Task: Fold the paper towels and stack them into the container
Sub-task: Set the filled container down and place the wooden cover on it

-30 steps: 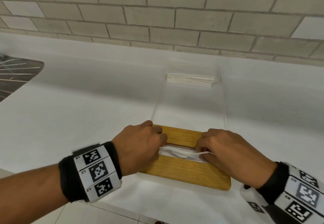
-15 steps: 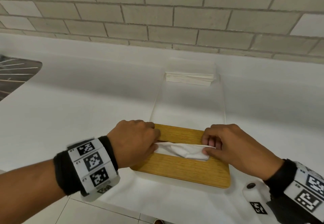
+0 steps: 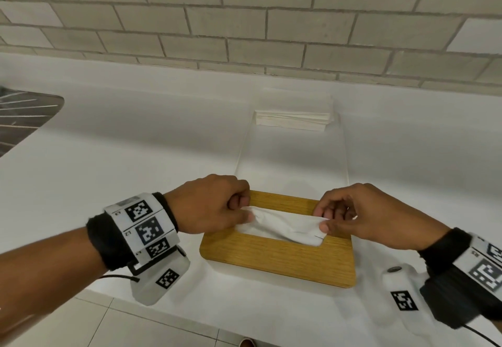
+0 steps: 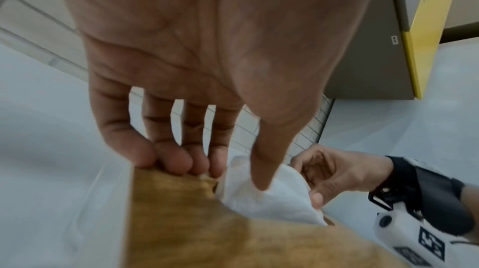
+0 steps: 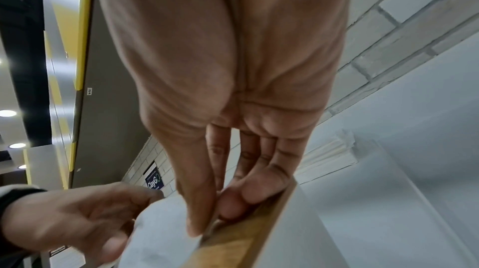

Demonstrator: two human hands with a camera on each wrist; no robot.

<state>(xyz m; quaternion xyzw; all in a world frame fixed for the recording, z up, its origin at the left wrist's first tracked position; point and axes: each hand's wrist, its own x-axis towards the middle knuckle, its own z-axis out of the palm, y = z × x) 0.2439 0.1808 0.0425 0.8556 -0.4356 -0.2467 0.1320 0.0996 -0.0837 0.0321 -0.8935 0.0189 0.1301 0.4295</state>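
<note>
A clear container (image 3: 345,156) with a slotted wooden lid (image 3: 277,262) stands on the white counter. A white paper towel (image 3: 282,225) sticks up out of the lid's slot. My left hand (image 3: 214,205) pinches the towel's left end between thumb and fingers, and my right hand (image 3: 353,216) pinches its right end. The left wrist view shows the towel (image 4: 269,196) under my thumb, above the wooden lid (image 4: 207,235). In the right wrist view the towel (image 5: 160,237) rises beside the lid (image 5: 246,237). A stack of folded towels (image 3: 293,119) lies behind the container.
A tiled wall (image 3: 244,20) rises behind the counter (image 3: 108,142). A dark ribbed surface (image 3: 24,112) sits at the far left. The counter's front edge runs just below my wrists, with floor tiles (image 3: 135,325) beneath.
Both hands have drawn the paper towel further up out of the lid's slot, and more of its white sheet shows between them now.
</note>
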